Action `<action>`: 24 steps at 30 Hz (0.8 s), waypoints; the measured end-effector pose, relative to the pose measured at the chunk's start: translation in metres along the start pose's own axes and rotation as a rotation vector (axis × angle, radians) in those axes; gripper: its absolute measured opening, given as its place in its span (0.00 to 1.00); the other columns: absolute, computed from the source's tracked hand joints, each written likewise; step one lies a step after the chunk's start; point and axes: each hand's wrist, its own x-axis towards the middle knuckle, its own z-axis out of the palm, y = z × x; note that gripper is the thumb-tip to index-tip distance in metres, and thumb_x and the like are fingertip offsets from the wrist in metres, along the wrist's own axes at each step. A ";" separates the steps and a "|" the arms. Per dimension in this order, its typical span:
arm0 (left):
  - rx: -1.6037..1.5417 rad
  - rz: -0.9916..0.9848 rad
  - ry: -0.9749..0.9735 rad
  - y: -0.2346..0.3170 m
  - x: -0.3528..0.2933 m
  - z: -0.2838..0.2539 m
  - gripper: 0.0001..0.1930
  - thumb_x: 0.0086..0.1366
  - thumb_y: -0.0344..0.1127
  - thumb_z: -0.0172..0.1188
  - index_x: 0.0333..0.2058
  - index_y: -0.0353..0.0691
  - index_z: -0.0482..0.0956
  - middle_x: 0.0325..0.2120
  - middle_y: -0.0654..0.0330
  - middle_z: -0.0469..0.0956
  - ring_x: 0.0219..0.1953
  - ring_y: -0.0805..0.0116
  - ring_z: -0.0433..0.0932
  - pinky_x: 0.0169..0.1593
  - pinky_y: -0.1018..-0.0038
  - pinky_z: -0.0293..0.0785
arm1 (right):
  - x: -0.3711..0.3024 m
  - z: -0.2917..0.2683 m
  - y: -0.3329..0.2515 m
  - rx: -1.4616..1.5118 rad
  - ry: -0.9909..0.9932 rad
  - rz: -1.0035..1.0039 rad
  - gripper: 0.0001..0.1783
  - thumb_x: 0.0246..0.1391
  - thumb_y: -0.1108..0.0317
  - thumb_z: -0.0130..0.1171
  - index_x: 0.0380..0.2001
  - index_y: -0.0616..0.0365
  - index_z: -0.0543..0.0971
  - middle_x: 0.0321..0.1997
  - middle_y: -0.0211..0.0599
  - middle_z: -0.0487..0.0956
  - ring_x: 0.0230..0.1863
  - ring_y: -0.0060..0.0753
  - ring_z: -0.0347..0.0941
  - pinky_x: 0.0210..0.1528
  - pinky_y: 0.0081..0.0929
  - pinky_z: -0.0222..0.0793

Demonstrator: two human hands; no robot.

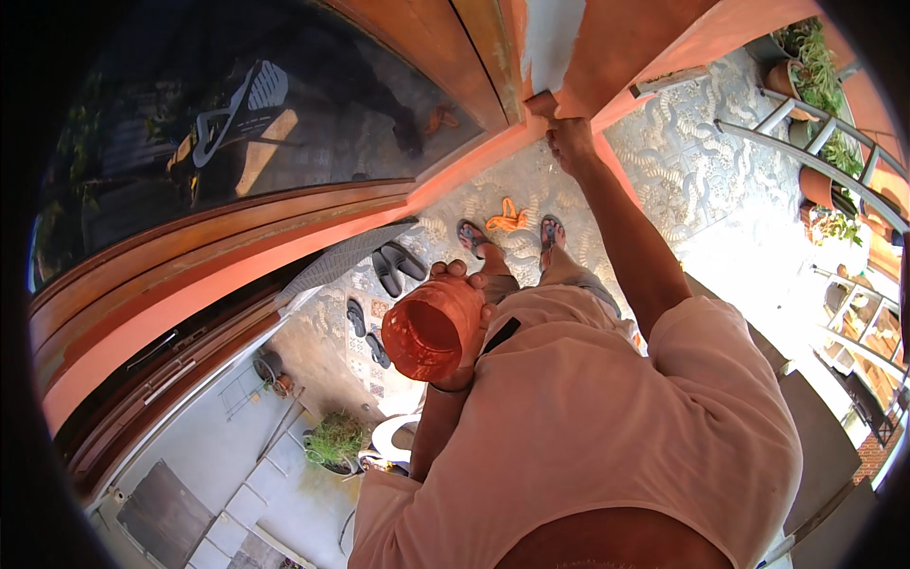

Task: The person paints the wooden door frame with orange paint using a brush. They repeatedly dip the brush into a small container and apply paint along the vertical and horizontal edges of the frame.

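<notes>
My left hand (471,322) is wrapped round a round, open-topped container (453,308) coated in orange-red paint. Its mouth tilts toward me, and wet-looking paint lines the inside. My right arm reaches up and forward, and my right hand (571,144) is closed on a paintbrush (543,104). Little of the brush shows; its reddish-brown end touches the edge of the orange wall (607,47), beside the wooden window frame (488,57). Just above the brush, a pale grey strip (553,38) runs up between orange areas.
A dark glass pane (313,104) fills the upper left. An orange cloth (509,215) lies on the patterned floor (664,161) between my sandalled feet. Black slippers (396,267) sit nearby. At the right stand a metal ladder (825,152) and potted plants (817,185). Another plant (336,439) grows lower left.
</notes>
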 end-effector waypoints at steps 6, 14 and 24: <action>0.020 0.016 -0.045 0.000 0.003 -0.002 0.29 0.70 0.49 0.64 0.65 0.45 0.70 0.61 0.58 0.69 0.66 0.54 0.65 0.56 0.47 0.80 | -0.021 -0.001 -0.029 0.024 -0.067 -0.028 0.11 0.62 0.74 0.59 0.26 0.55 0.72 0.21 0.30 0.72 0.15 0.21 0.64 0.14 0.24 0.50; 0.080 -0.004 -0.073 0.004 0.007 0.000 0.29 0.71 0.49 0.65 0.64 0.44 0.70 0.61 0.56 0.68 0.65 0.52 0.66 0.54 0.48 0.79 | -0.083 0.005 -0.085 0.053 -0.162 -0.112 0.05 0.62 0.77 0.57 0.30 0.64 0.76 0.24 0.34 0.74 0.17 0.20 0.62 0.17 0.24 0.51; 0.064 -0.038 -0.096 0.004 0.009 0.013 0.29 0.71 0.49 0.65 0.63 0.42 0.70 0.60 0.55 0.69 0.65 0.51 0.65 0.54 0.47 0.76 | -0.147 0.009 -0.130 0.063 -0.227 -0.228 0.15 0.52 0.92 0.55 0.44 0.77 0.81 0.32 0.39 0.77 0.23 0.20 0.66 0.20 0.21 0.52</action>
